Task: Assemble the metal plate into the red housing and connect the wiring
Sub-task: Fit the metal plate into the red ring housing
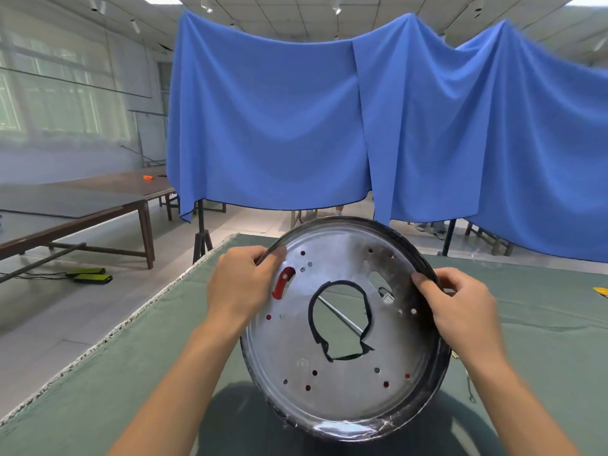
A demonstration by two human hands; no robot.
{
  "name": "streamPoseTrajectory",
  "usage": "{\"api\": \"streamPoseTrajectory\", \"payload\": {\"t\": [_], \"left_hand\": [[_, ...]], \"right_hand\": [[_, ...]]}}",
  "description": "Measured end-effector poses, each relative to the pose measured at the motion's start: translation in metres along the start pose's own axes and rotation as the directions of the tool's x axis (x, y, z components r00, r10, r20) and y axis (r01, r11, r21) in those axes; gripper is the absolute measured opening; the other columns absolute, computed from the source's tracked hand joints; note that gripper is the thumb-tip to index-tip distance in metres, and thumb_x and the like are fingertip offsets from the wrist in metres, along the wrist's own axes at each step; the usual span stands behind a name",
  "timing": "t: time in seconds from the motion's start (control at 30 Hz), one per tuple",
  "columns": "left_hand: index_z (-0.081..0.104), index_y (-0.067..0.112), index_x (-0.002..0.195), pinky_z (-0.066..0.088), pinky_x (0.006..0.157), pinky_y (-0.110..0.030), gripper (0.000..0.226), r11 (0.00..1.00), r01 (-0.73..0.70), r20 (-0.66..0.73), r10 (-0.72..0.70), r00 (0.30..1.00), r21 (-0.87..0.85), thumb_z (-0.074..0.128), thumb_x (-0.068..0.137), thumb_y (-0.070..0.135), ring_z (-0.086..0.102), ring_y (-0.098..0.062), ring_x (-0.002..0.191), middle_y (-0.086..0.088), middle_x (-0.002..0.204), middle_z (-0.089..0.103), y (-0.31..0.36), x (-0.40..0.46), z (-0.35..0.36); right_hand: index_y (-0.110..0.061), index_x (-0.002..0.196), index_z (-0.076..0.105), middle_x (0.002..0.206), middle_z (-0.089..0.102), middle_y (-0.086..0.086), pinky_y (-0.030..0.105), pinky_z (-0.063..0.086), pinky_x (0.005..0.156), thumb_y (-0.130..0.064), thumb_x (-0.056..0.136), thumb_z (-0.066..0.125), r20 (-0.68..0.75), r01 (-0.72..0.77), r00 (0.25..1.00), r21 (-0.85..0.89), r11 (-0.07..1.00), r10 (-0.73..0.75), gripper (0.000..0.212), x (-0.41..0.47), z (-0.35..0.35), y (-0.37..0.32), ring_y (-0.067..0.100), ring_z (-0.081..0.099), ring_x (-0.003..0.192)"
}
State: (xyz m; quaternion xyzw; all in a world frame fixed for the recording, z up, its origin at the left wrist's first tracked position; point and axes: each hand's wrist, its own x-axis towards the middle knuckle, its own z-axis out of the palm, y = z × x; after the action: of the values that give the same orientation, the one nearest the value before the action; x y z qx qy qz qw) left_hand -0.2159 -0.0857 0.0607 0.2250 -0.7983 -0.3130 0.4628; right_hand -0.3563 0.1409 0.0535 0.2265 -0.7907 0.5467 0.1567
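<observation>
I am holding a round metal plate (345, 327) up in front of me, tilted toward the camera, above a worktop (98, 373) covered in green cloth. My left hand (241, 284) grips the plate's upper left rim, fingers curled over the edge. My right hand (460, 304) grips the upper right rim, thumb pressed on the plate's face.

The plate has a large keyhole-shaped cutout (340, 319) edged in black at its centre, with small holes scattered around it. Red shows through several of those holes and through a curved slot (283, 282) near my left thumb, so I judge the red housing sits right behind the plate.

I judge this to be the seating step: the plate is being lined up with the housing. The next move calls for turning the plate until its holes match the mounts behind, then pressing it flat.

The housing itself is almost wholly hidden, so I cannot tell whether the plate is fully seated. No wiring is clearly visible; a thin metal rod (339, 315) shows through the cutout. A yellow object (601, 291) on the worktop is cut off at the right edge.
</observation>
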Motion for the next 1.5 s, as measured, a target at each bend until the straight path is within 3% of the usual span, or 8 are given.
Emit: {"api": "streamPoseTrajectory", "payload": {"t": [0.13,0.33,0.57,0.7,0.8,0.93,1.17,1.5], "left_hand": [[0.052,0.001,0.053,0.031,0.051,-0.034,0.06,1.0,0.006,-0.029,-0.007,1.0,-0.026,0.059,0.085,0.052,0.035,-0.022,0.048,-0.008,0.046,0.045,-0.001,0.001,0.011],[0.052,-0.011,0.059,0.025,0.05,-0.032,0.061,0.992,0.013,0.043,-0.008,0.999,-0.126,0.064,0.087,0.042,0.029,-0.019,0.048,-0.013,0.05,0.04,-0.006,0.004,0.009],[0.033,-0.005,0.051,0.019,0.047,-0.027,0.045,0.967,-0.008,0.074,0.028,0.997,-0.256,0.055,0.074,0.026,0.019,-0.014,0.049,-0.006,0.05,0.023,0.0,0.001,0.004],[0.05,-0.014,0.059,0.025,0.046,-0.023,0.042,0.946,0.01,0.115,0.029,0.993,-0.325,0.054,0.073,0.025,0.028,-0.017,0.051,-0.017,0.052,0.031,-0.001,0.001,0.001],[0.069,0.0,0.066,0.041,0.053,-0.025,0.037,0.939,0.039,0.093,-0.008,0.996,-0.342,0.061,0.081,0.032,0.047,-0.015,0.052,-0.007,0.055,0.058,-0.003,-0.001,0.0],[0.072,0.012,0.072,0.049,0.063,-0.045,0.031,0.968,-0.013,0.021,0.019,1.0,-0.251,0.057,0.094,0.029,0.059,-0.032,0.067,-0.013,0.067,0.066,-0.005,-0.007,-0.001],[0.067,0.037,0.07,0.046,0.059,-0.023,0.027,0.964,-0.018,-0.022,0.012,1.0,-0.265,0.06,0.092,0.023,0.06,-0.003,0.063,0.016,0.066,0.068,-0.002,-0.011,0.0],[0.072,0.023,0.076,0.045,0.054,-0.015,0.02,0.938,-0.028,-0.07,0.004,0.998,-0.346,0.06,0.092,0.021,0.057,-0.001,0.058,0.014,0.062,0.067,-0.002,-0.014,0.0]], "right_hand": [[-0.021,0.056,0.052,0.046,0.05,-0.012,0.027,0.037,0.053,-0.035,0.087,0.063,-0.072,-0.013,0.997,-0.066,0.998,0.008,0.036,0.003,0.0,0.005,0.009,0.046,0.054],[-0.021,0.067,0.06,0.062,0.059,-0.009,0.028,0.038,0.054,-0.036,0.087,0.063,-0.048,-0.028,0.999,-0.081,0.996,0.024,0.025,0.003,0.004,0.003,0.021,0.052,0.065],[-0.016,0.06,0.052,0.053,0.049,-0.004,0.031,0.036,0.052,-0.034,0.091,0.056,-0.078,-0.038,0.997,-0.126,0.991,0.028,0.037,0.0,0.009,0.004,0.021,0.042,0.057],[-0.013,0.051,0.039,0.045,0.037,-0.001,0.032,0.029,0.048,-0.034,0.092,0.057,-0.122,-0.054,0.992,-0.146,0.988,0.036,0.049,0.0,0.009,0.004,0.019,0.034,0.05],[-0.014,0.047,0.033,0.043,0.033,-0.001,0.032,0.025,0.048,-0.037,0.091,0.058,-0.141,-0.076,0.988,-0.143,0.987,0.056,0.055,-0.001,0.008,0.003,0.02,0.031,0.048],[-0.013,0.045,0.037,0.037,0.032,0.0,0.031,0.026,0.046,-0.046,0.088,0.058,-0.166,-0.078,0.985,-0.169,0.982,0.049,0.058,-0.002,0.006,0.0,0.024,0.032,0.046],[-0.011,0.047,0.032,0.037,0.03,0.0,0.031,0.027,0.047,-0.046,0.088,0.06,-0.147,-0.088,0.987,-0.181,0.98,0.062,0.061,-0.003,0.004,0.0,0.025,0.033,0.047],[-0.008,0.046,0.036,0.041,0.04,0.003,0.029,0.025,0.045,-0.056,0.087,0.055,-0.196,-0.036,0.98,-0.285,0.958,-0.022,0.066,-0.002,-0.002,-0.008,0.034,0.042,0.051]]}}
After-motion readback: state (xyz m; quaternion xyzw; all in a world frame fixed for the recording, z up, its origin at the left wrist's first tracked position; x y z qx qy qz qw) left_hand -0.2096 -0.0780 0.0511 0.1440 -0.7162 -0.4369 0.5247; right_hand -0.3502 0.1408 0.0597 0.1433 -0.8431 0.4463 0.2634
